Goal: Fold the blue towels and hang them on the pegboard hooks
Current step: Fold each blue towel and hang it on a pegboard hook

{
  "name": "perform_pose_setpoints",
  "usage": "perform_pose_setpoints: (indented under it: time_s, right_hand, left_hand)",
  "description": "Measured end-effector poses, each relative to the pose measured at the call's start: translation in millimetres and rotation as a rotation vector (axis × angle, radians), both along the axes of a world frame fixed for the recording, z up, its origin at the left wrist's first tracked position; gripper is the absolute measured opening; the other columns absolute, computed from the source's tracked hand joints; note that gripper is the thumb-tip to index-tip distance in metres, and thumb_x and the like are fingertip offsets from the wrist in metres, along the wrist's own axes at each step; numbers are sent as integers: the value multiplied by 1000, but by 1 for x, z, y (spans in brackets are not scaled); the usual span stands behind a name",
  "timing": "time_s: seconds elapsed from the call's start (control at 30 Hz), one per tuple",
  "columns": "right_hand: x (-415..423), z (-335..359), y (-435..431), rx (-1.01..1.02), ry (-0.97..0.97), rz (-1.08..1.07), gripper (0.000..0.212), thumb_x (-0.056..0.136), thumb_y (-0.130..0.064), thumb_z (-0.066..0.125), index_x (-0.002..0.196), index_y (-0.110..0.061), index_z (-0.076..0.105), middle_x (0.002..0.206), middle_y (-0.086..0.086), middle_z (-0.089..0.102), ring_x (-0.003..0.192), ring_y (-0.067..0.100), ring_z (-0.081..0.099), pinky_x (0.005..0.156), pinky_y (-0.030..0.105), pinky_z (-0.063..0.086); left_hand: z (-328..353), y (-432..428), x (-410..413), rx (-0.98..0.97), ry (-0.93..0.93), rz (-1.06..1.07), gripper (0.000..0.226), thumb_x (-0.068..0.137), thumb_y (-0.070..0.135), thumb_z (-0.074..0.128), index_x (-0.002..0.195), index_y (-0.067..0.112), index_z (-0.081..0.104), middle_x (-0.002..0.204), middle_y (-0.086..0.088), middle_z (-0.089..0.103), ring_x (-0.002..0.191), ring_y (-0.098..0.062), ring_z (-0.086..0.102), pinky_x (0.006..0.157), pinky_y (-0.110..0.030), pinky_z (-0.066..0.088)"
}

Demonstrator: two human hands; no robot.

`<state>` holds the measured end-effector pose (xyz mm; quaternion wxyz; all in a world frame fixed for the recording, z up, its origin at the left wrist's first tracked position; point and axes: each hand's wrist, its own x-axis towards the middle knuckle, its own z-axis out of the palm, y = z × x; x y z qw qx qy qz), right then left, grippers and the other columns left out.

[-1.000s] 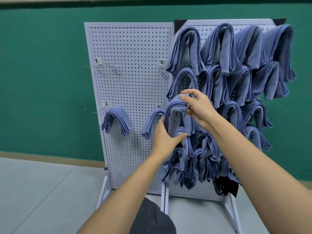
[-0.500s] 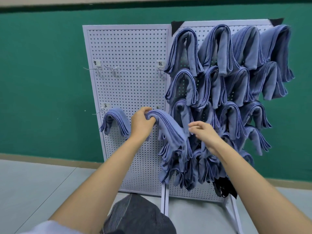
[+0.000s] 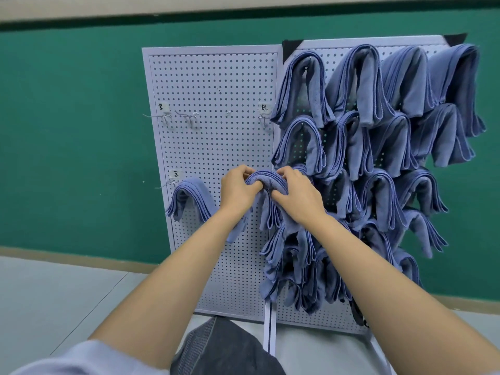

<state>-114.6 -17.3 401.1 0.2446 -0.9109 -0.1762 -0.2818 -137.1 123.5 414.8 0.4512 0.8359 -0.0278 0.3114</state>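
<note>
Green wall (image 3: 67, 131), pegboard (image 3: 213, 85), blue towel (image 3: 266, 180) in layered arch, prob. hooked, L hand (image 3: 238, 194), R hand (image 3: 299, 203) fingers gripping its top

Two white pegboards (image 3: 213, 85) stand side by side on the grey floor (image 3: 54, 293). Folded blue towels (image 3: 392, 136) crowd the right board (image 3: 311, 318); the left board (image 3: 216, 147) carries bare hooks (image 3: 163, 117), a left towel (image 3: 190, 194) and a middle towel (image 3: 266, 181).

Green wall (image 3: 67, 131); pale grey floor (image 3: 54, 307)

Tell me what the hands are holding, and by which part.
One folded blue towel, at the crest of its fold: the left hand grips the crest's left side, the right hand its right side.
</note>
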Motion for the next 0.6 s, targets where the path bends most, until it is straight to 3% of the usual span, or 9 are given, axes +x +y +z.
perform_pose_setpoints:
  time_s: [0.13,0.27,0.33,0.47,0.6]
  right_hand:
    - [10,6,0,15,15,35,26,95,-24,45,119,-16,53,108,3,62,86,20,57,65,35,46]
    - [20,9,-2,29,49,67,24,97,-23,44,118,-20,53,93,-1,61,73,18,57,63,37,48]
    - [25,18,1,73,19,87,23,97,-23,44,119,-21,52,93,-2,61,73,18,56,62,37,47]
    - [37,56,11,190,-80,120,22,97,-23,45,118,-19,51,96,0,61,77,19,57,62,36,46]
    - [54,103,23,344,-203,153,24,94,-19,47,117,-15,52,102,6,62,85,23,57,71,40,48]
  left_hand:
    - [2,13,7,149,31,-56,29,81,-5,58,105,7,69,89,1,62,81,-11,53,54,-2,36]
    - [5,26,20,215,65,-63,32,83,-4,56,109,10,68,103,-5,69,84,-12,55,61,-9,36]
    - [13,28,26,183,19,-51,30,86,-2,55,110,10,68,104,-4,69,87,-12,56,70,-16,39]
    - [47,27,38,56,-140,-78,33,85,-4,50,108,11,68,101,-3,69,90,-16,61,75,-26,48]
    - [94,25,57,-22,-315,-93,33,84,-2,48,104,13,69,92,-1,69,83,-13,61,67,-13,46]
